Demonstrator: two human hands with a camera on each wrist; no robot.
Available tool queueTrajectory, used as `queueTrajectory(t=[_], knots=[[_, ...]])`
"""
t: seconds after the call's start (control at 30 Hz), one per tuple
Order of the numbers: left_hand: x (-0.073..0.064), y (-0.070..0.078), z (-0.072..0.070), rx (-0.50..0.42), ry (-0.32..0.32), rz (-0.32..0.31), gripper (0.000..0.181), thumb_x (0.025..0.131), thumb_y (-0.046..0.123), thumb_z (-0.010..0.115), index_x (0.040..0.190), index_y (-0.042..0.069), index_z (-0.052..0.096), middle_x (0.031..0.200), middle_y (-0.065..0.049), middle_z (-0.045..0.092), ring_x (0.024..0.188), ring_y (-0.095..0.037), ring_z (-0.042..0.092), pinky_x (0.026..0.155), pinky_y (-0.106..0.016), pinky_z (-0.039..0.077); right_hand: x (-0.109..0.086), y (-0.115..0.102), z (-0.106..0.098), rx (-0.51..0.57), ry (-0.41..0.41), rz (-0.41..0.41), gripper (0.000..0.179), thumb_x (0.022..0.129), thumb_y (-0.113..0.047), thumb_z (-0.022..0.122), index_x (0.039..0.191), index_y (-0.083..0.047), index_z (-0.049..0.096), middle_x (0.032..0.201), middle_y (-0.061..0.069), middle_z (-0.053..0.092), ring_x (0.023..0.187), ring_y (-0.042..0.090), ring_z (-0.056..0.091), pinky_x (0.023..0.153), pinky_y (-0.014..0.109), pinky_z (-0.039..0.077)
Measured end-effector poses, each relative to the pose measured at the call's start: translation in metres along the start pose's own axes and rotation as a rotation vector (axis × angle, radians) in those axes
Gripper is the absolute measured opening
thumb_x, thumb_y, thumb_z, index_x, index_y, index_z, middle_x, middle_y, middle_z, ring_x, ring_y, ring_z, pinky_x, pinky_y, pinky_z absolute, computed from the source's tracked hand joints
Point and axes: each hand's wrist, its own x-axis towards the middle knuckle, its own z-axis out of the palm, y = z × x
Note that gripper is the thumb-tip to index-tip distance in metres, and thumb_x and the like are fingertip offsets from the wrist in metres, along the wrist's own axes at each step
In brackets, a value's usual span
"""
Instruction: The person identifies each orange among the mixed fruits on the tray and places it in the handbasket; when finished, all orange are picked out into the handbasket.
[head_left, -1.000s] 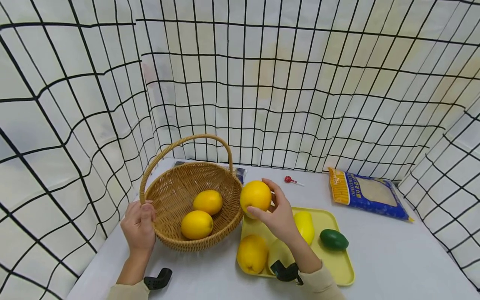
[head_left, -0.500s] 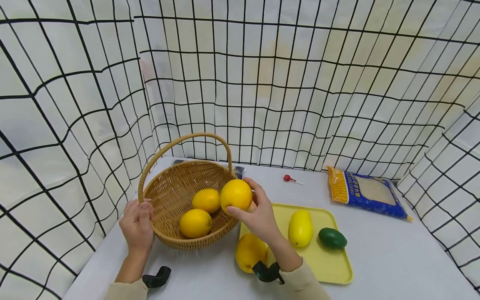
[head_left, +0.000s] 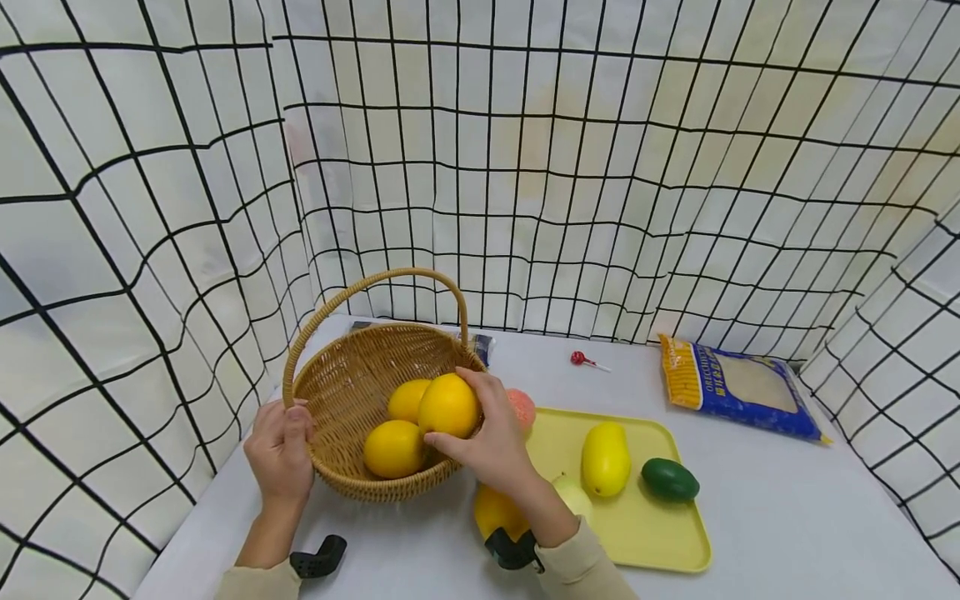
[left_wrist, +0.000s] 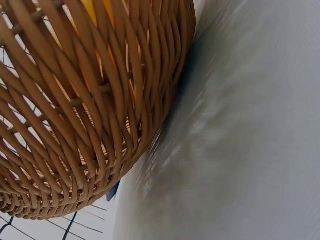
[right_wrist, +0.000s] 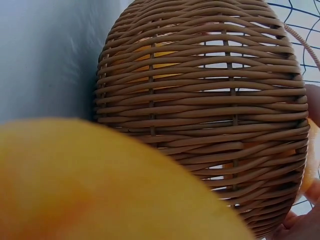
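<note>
My left hand [head_left: 279,450] grips the left rim of the wicker basket [head_left: 341,375], by the foot of its arched handle. The basket tilts toward me. Two yellow fruits [head_left: 393,448] lie inside. My right hand [head_left: 491,433] holds a round yellow-orange fruit [head_left: 447,407] between thumb and fingers, over the basket's right side; whether it touches the fruits below I cannot tell. The left wrist view shows the woven basket wall [left_wrist: 90,110], without the hand. In the right wrist view my right fingers [right_wrist: 312,227] show at the edge, beside the basket wall [right_wrist: 200,105].
A yellow tray [head_left: 660,533] bears an elongated yellow fruit [head_left: 606,458], a dark green fruit [head_left: 670,480], a pale green fruit [head_left: 572,496], a pinkish fruit [head_left: 521,408] and a large yellow-orange fruit [head_left: 495,510]. Behind lie a lollipop [head_left: 579,358] and an orecchiette bag [head_left: 738,387].
My right hand has carried the round yellow-orange fruit leftward from above the tray, past the basket's right rim and over its inside. The left hand keeps its hold on the basket.
</note>
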Motion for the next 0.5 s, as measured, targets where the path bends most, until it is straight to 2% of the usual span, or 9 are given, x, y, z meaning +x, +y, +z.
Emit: queueTrajectory(t=[0.27,0.4,0.5], knots=[[0.0006,0.0011,0.0002,0.006,-0.005,0.009,0.045,0.095,0.005,0.052,0.052,-0.003,0.044,0.063,-0.012,0.052,0.083,-0.017,0.055,0.084,-0.017,0.040,0.0005,0.0011,-0.0006,-0.071,-0.023,-0.009,0.077,0.075,-0.038,0.083,0.141,-0.030,0.045,0.138,-0.007,0.045,0.115,0.014,0.049,0.091,0.040,0.048],[0.0011,0.0016,0.0004,0.015,-0.008,0.008,0.046,0.096,0.006,0.053,0.052,-0.003,0.044,0.064,-0.014,0.053,0.083,-0.018,0.055,0.084,-0.017,0.040,0.0007,0.0005,-0.0021,-0.025,-0.017,-0.030,0.064,0.081,-0.026,0.080,0.137,-0.021,0.051,0.128,-0.001,0.055,0.117,0.017,0.049,0.096,0.044,0.046],[0.0009,0.0021,-0.0001,0.025,-0.015,0.004,0.046,0.096,0.006,0.053,0.052,-0.003,0.044,0.063,-0.012,0.052,0.084,-0.013,0.055,0.084,-0.017,0.039,0.0006,0.0006,-0.0046,0.010,-0.021,-0.035,0.055,0.084,-0.018,0.077,0.134,-0.013,0.055,0.121,0.004,0.060,0.119,0.020,0.051,0.101,0.047,0.043]])
